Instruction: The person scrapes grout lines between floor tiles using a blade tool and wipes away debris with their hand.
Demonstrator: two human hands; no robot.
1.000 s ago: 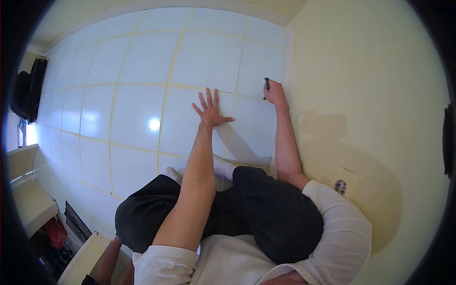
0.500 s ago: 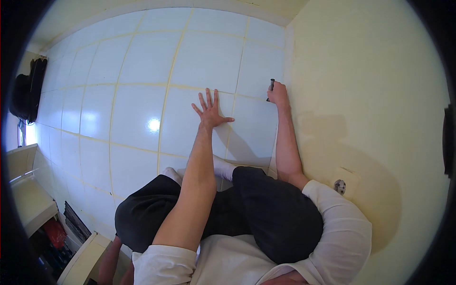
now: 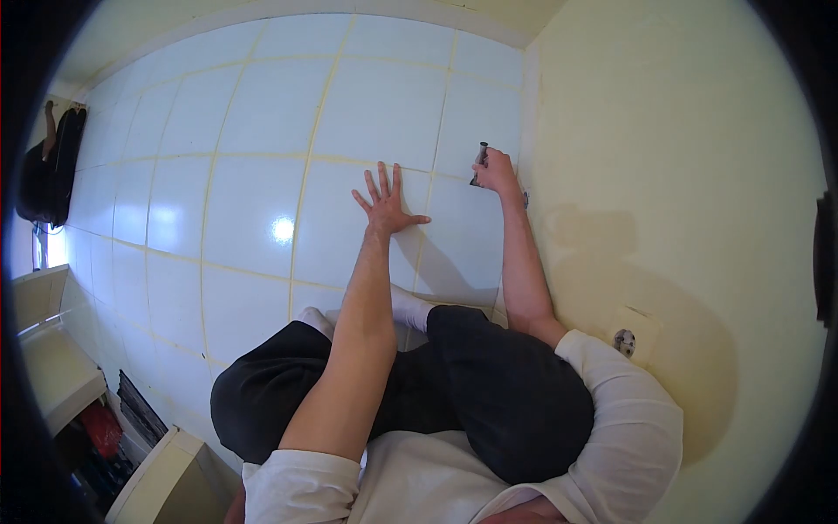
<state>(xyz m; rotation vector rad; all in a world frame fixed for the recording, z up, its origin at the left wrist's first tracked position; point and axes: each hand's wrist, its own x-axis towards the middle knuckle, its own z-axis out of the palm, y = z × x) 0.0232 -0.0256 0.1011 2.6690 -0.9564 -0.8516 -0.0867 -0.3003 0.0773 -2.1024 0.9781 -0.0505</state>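
Observation:
My left hand (image 3: 385, 209) lies flat on the pale tiled floor (image 3: 349, 253), fingers spread, holding nothing. Close to the wall, my right hand (image 3: 497, 171) is closed around a small dark hand tool (image 3: 480, 164) with a slim handle and a wider lower end. The tool is upright or slightly tilted over a tile near a yellowish grout line; its exact kind is too small to tell, and whether it touches the tile I cannot tell. My fingers hide part of it.
A cream wall (image 3: 663, 157) rises along the right, with a round socket hole (image 3: 624, 342) near my elbow. Cream furniture (image 3: 57, 367) stands at lower left beside a dark slatted piece (image 3: 140, 406). A black item (image 3: 54, 170) is at far left, with a person's arm (image 3: 49, 131) above it.
My right hand has shifted left, away from the wall, with the tool. My left hand stays put. Another person's arms at lower left have mostly left view; an arm now shows at far upper left.

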